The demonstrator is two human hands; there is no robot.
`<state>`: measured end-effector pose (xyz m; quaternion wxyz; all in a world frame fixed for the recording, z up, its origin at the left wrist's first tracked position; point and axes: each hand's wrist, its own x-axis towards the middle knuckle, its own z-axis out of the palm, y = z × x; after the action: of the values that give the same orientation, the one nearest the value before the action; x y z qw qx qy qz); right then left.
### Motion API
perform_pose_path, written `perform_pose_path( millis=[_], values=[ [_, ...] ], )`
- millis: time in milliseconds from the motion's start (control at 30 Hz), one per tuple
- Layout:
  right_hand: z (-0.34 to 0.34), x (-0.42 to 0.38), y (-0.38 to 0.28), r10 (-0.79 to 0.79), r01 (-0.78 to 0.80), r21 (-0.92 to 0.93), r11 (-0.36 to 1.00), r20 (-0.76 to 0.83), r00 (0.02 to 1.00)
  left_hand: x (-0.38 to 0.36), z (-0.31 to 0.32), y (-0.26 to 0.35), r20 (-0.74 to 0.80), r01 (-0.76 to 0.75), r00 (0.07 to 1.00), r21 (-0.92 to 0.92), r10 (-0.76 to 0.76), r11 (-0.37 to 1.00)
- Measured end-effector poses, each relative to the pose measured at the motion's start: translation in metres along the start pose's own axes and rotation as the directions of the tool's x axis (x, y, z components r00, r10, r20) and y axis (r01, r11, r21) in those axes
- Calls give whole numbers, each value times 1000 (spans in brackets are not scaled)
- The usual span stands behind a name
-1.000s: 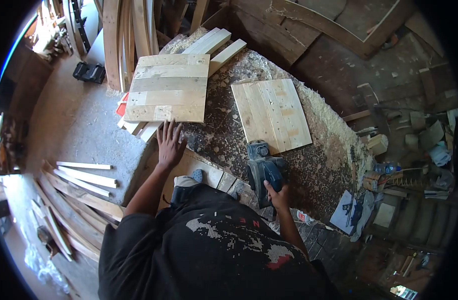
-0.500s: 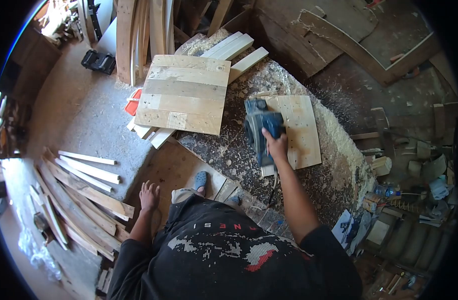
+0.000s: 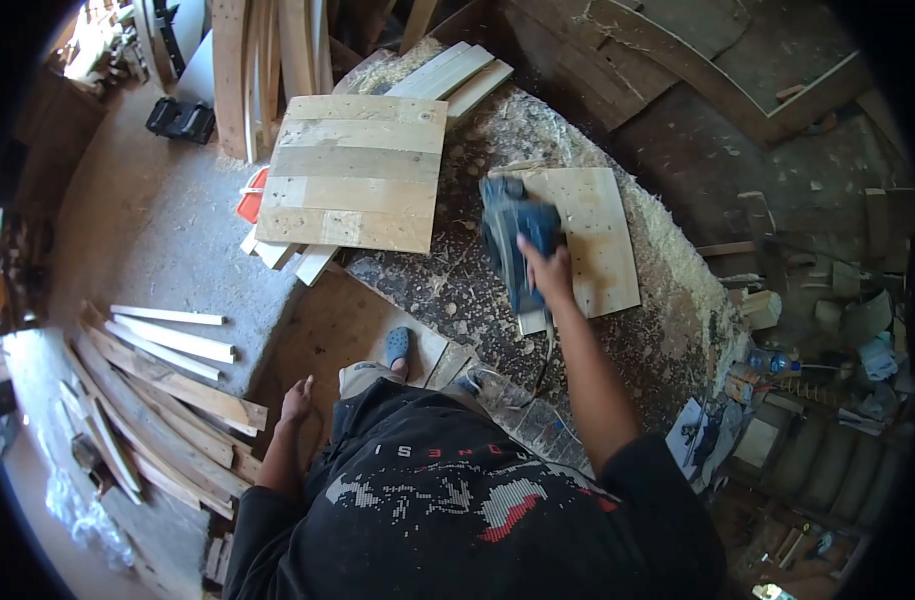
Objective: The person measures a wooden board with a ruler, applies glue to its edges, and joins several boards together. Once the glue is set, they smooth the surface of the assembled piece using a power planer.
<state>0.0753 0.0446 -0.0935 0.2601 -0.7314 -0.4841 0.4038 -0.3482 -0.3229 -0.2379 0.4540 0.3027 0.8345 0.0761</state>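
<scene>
Nearest, my black T-shirt with its white and red print (image 3: 428,490). Left hand (image 3: 297,400) hangs low beside my body, over the brown floor; how far its fingers are curled I cannot tell. Just ahead of my shorts, a blue perforated clog (image 3: 399,343).

My right arm reaches forward over a dark, shavings-strewn bench (image 3: 458,305). Right hand (image 3: 550,272): fingers wrapped around the handle of a blue-and-black handheld power tool (image 3: 503,225), a dark cord trailing from its near end. The tool lies over the left part of a pale, knotted wooden panel (image 3: 603,240), hiding that side.

Beyond my left hand, well apart, a squarish panel of joined pale planks (image 3: 353,175) rests on wood strips. Farther off, pale squared battens (image 3: 478,85) on the bench; then tall brown boards (image 3: 298,60) standing upright.
</scene>
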Motion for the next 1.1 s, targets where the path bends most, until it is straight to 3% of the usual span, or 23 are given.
perform_pose_path(
  millis=[100,200,333,533,700,800,900,1000,1100],
  values=[
    [-40,-88,49,115,-118,52,992,46,992,21,7,-1,78,43,996,107,-51,993],
    [-67,-160,79,118,-121,144,982,31,993,57,25,-10,17,2,1000,84,-3,996],
    [-70,-167,75,112,-113,154,982,16,994,50,9,60,87,-95,992,-3,95,995],
    [-27,-71,27,40,-40,90,995,6,999,46,-1,75,68,-100,992,-59,104,993],
    [22,40,-10,-5,-3,-142,990,-61,998,40,4,6,-49,-18,999,-63,15,998],
    [41,71,-60,-73,74,44,996,-38,997,48,20,-63,-56,47,997,-100,-53,994],
    [54,101,-84,-89,89,70,994,-5,996,16,4,-53,-5,122,992,-199,-125,972],
    [55,104,-92,-61,58,97,994,25,998,15,8,-65,-44,109,992,-121,-115,987],
    [46,90,-85,-77,72,126,989,39,996,35,19,-80,-57,65,995,-247,-81,967]
  ],
)
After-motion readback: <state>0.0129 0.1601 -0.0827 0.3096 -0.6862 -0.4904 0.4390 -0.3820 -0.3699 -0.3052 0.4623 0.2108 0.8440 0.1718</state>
